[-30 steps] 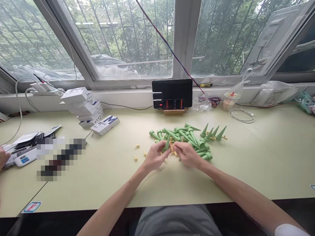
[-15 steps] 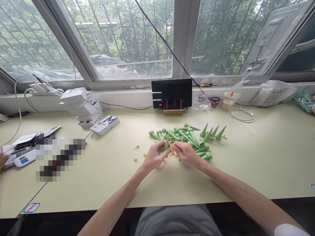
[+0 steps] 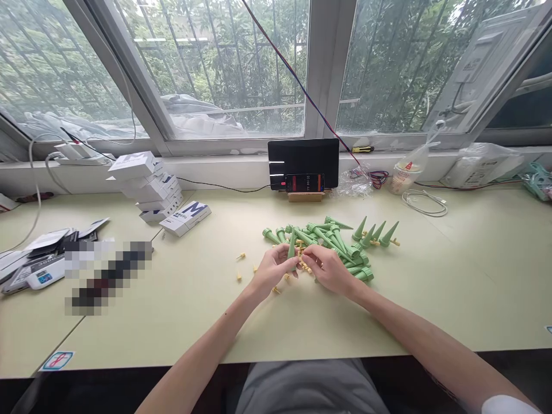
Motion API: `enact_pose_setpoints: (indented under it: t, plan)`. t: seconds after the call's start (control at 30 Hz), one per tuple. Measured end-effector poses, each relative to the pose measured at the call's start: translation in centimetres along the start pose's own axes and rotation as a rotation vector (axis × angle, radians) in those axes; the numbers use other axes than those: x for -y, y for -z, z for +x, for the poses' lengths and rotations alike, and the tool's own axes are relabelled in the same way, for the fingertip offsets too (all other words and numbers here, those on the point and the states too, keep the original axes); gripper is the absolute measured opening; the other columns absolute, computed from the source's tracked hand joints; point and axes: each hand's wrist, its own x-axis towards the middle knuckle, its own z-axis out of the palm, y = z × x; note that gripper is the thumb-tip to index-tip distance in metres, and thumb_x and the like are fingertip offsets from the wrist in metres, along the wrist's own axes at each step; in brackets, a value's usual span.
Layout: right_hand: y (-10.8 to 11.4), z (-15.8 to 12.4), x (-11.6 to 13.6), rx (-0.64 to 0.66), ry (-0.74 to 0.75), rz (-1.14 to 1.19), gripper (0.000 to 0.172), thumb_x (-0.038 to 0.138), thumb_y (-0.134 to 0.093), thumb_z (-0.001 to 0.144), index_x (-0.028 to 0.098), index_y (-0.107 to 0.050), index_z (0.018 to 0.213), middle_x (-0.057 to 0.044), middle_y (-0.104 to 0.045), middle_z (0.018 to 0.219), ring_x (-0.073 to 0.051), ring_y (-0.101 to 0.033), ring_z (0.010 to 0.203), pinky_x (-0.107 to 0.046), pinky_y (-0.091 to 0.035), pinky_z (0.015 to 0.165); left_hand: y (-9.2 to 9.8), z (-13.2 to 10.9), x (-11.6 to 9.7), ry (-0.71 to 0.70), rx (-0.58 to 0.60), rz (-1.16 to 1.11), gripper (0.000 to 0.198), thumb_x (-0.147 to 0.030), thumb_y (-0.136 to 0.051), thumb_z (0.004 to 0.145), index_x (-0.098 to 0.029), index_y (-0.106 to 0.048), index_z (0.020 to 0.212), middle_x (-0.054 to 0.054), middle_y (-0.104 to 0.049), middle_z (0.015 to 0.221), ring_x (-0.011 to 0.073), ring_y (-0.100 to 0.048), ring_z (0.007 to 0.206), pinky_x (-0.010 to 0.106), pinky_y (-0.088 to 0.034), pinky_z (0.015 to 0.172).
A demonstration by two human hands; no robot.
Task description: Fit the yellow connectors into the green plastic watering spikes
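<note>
My left hand (image 3: 275,267) is closed around a green cone-shaped watering spike (image 3: 292,244), held upright with its point up. Beside the spike, the thumb and fingers of my right hand (image 3: 328,269) are pinched together on a small yellow valve (image 3: 300,253), which they partly cover. Behind and right of both hands lies a pile of green spikes (image 3: 340,241) with ribbed caps. More yellow valves (image 3: 306,268) lie between and under my hands. Several finished-looking spikes (image 3: 389,234) stand point up at the right, with yellow valves sticking out of their sides.
Loose yellow valves (image 3: 239,276) lie left of my hands. A phone (image 3: 305,183) leans on a black panel (image 3: 303,158) at the back. White boxes (image 3: 144,187) are stacked at the left, near papers and a white device (image 3: 45,278). A bagged cup (image 3: 405,175) and a coiled cable (image 3: 425,204) sit at the back right.
My left hand has turned the spike more upright, and the right fingertips remain close beside it. The view has shifted slightly. Another person's hand at the left edge is out of view now.
</note>
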Motion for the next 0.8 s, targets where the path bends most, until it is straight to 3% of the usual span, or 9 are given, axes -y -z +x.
enact_pose_setpoints:
  t: [0.17,0.3,0.43,0.6,0.7,0.8]
  plan:
    - [0.2,-0.1,0.4,-0.048,-0.006,-0.018,0.021,0.034,-0.048,0.101,0.019,-0.061,0.094,-0.003,-0.065,0.081,-0.014,-0.054,0.065,-0.027,-0.043,0.060,0.0,0.0,0.2,0.000,0.007,0.053,0.021,-0.032,-0.066,0.085,-0.016,-0.065,0.099,0.006,-0.063,0.091,0.0170,-0.062,0.079,0.027,-0.054,0.063]
    - [0.5,-0.1,0.6,-0.095,-0.042,-0.024,0.024,0.041,-0.049,0.100,0.018,-0.059,0.099,-0.004,-0.065,0.083,-0.015,-0.054,0.066,-0.028,-0.044,0.060,-0.4,-0.2,0.7,-0.103,0.032,0.328,0.018,-0.032,-0.061,0.087,-0.016,-0.065,0.095,0.004,-0.062,0.083,0.0162,-0.059,0.076,0.027,-0.052,0.065]
    - [0.6,-0.1,0.7,-0.101,-0.034,-0.014,0.027,0.044,-0.048,0.100,0.020,-0.057,0.089,-0.001,-0.060,0.069,-0.016,-0.052,0.060,-0.028,-0.044,0.060,-0.7,-0.4,1.0,-0.190,0.068,0.516,0.016,-0.027,-0.056,0.089,-0.017,-0.067,0.095,0.002,-0.062,0.078,0.0140,-0.054,0.072,0.026,-0.047,0.065]
    - [0.5,-0.2,1.1,-0.143,0.002,-0.008,0.022,0.037,-0.048,0.099,0.021,-0.056,0.086,0.000,-0.059,0.067,-0.015,-0.052,0.057,-0.027,-0.043,0.056,-0.7,-0.4,1.0,-0.232,0.057,0.546,0.018,-0.026,-0.057,0.090,-0.019,-0.068,0.102,0.005,-0.070,0.093,0.0166,-0.061,0.081,0.026,-0.048,0.067]
    - [0.5,-0.3,1.3,-0.260,0.069,-0.046,0.018,0.031,-0.048,0.098,0.021,-0.056,0.086,0.000,-0.060,0.067,-0.013,-0.052,0.054,-0.026,-0.042,0.053,-0.7,-0.4,1.0,-0.234,-0.022,0.508,0.024,-0.031,-0.062,0.089,-0.020,-0.064,0.110,0.008,-0.068,0.110,0.0203,-0.064,0.096,0.029,-0.054,0.076]
    - [0.9,-0.4,1.5,-0.416,0.136,-0.114,0.015,0.027,-0.049,0.096,0.022,-0.056,0.084,0.001,-0.060,0.064,-0.013,-0.053,0.051,-0.025,-0.043,0.050,-0.7,-0.3,1.2,-0.245,-0.138,0.501,0.026,-0.035,-0.062,0.089,-0.020,-0.060,0.110,0.010,-0.064,0.115,0.0196,-0.066,0.095,0.030,-0.056,0.076]
